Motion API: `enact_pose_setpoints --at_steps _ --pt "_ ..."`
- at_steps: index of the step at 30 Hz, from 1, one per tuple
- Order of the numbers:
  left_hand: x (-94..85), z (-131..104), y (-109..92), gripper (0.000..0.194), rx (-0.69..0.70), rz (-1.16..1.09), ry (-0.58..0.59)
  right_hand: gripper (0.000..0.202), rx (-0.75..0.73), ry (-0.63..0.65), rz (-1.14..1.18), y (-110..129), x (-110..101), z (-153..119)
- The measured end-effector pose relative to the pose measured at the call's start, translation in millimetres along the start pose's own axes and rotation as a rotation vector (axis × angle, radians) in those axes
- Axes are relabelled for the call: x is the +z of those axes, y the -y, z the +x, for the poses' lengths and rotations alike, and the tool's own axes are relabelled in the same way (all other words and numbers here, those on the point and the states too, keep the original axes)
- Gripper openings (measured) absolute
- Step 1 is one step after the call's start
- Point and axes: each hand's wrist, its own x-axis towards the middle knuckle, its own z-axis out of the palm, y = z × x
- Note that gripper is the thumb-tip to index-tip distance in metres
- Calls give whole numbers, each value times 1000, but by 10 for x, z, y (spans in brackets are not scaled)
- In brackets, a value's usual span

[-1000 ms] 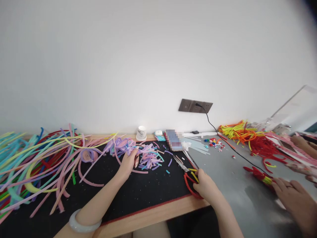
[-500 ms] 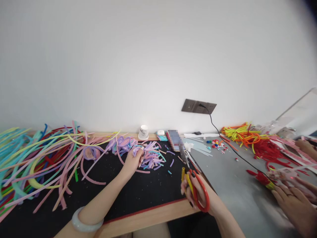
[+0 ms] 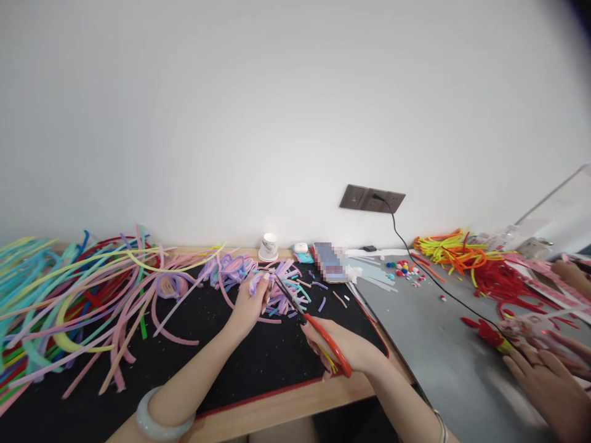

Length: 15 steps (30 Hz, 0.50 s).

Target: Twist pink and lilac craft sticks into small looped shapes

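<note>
Small pastel purple and pink pipe-cleaner pieces (image 3: 257, 280) are pinched in my left hand (image 3: 250, 301), over the black mat. A pair of red-handled scissors (image 3: 327, 339) is gripped in my right hand (image 3: 335, 341), its blades pointing up and left to the pieces at my left fingertips. Whether the blades touch them is too small to tell. Something thin and yellow lies under the scissor handle in my right hand. Beside and behind my left fingers is a pile of short cut pieces (image 3: 289, 295) in purple, pink and teal.
Long coloured pipe cleaners (image 3: 92, 307) cover the left side. A cup (image 3: 268, 246) and a phone (image 3: 330, 261) stand and lie near the wall. On the grey table (image 3: 429, 326) are pompoms (image 3: 406, 269), a black cable and red pipe cleaners; another person's hands (image 3: 545, 381) work at right.
My right hand has moved left with the scissors, and their blades have come from near the phone to my left fingertips. My left hand has barely moved.
</note>
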Motion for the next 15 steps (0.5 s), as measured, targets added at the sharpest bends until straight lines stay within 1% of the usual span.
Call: enact_pose_setpoints --at_steps 2,6,10,15 --pt "15 -19 -20 43 -3 25 32 38 43 53 -47 16 9 59" --pt "28 -25 28 41 -19 45 63 43 43 97 -90 37 4 149" --pt "36 -19 90 41 -42 67 71 49 112 94 -107 17 3 213" --pt "50 -7 126 42 -72 56 72 52 126 106 -78 -5 28 260"
